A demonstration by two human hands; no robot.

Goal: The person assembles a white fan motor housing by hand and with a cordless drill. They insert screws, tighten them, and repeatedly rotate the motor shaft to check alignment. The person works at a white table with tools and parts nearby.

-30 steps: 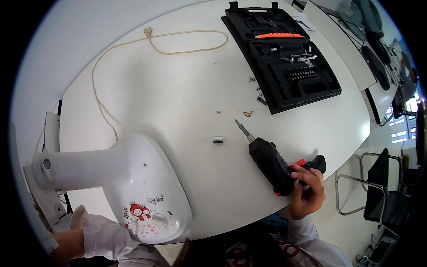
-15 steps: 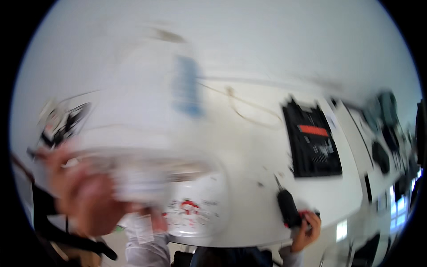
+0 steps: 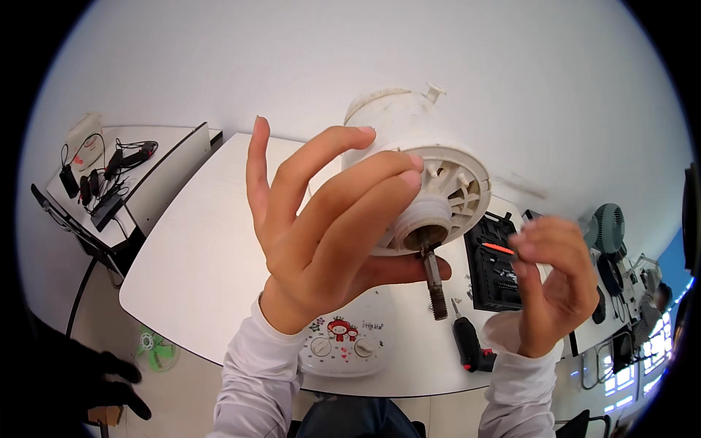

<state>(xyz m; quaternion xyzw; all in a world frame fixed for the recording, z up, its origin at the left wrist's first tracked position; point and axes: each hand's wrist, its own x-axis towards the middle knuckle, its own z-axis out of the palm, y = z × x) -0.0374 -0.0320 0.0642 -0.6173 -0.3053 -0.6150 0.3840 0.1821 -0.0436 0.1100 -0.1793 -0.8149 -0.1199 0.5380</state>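
My left hand (image 3: 328, 212) grips a white plastic fan motor housing (image 3: 412, 120) by its front, lifted above the table. Its slotted round face and hollow collar are turned toward me. A metal motor shaft (image 3: 436, 288) with a threaded tip juts down out of the collar. To the right of the housing, apart from it, my right hand (image 3: 558, 285) is raised with thumb and fingers drawn together; whatever lies between them is too small and blurred to name. Under my hands stands the white fan base (image 3: 343, 365), with two knobs and a red cartoon print.
A black cordless screwdriver (image 3: 467, 339) lies on the white table (image 3: 197, 270), near the open black tool case (image 3: 489, 288). A side table at left bears cables and adapters (image 3: 109, 179). A green fan blade (image 3: 155, 354) is on the floor. Another person (image 3: 653, 314) is at far right.
My right hand has left the screwdriver on the table and risen to beside the housing. The housing has been turned so its shaft points toward me; my left hand has moved right.
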